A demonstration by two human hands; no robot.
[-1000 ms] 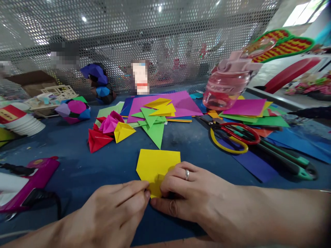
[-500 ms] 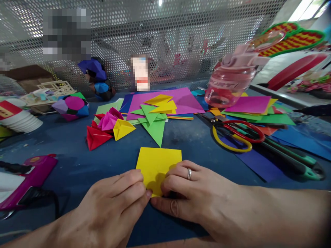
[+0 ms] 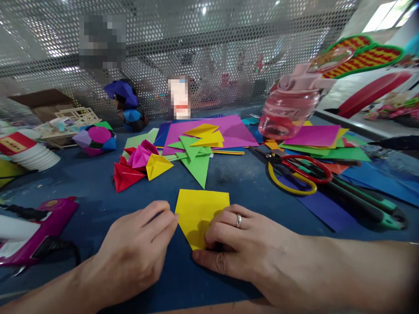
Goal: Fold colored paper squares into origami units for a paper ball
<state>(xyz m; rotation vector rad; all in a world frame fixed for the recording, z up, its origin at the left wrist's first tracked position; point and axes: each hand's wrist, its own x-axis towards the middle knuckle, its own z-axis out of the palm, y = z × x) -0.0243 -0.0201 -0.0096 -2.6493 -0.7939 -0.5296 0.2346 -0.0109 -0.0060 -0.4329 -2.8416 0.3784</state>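
Observation:
A yellow sheet of paper (image 3: 199,209) lies on the blue table in front of me, its lower left edge slanting down to a point near the bottom. My right hand (image 3: 234,240), with a ring on one finger, presses the sheet's lower right part, fingers curled and thumb at the bottom tip. My left hand (image 3: 144,244) is closed at the sheet's left edge, fingertips beside its left corner. Whether anything is between those fingertips is hidden. Beyond the sheet are green folded pieces (image 3: 196,168), a yellow folded piece (image 3: 159,165) and red folded pieces (image 3: 127,174).
Scissors (image 3: 294,172) and a green-black cutter (image 3: 366,203) lie to the right, near a pink bottle (image 3: 288,107) and stacked coloured paper (image 3: 312,135). At the left are a magenta power strip (image 3: 57,218) and paper cups (image 3: 39,155).
My left hand has moved up and left, from the sheet's lower edge to its left corner, uncovering the slanted lower left edge. My right hand stays on the sheet. The view has shifted slightly.

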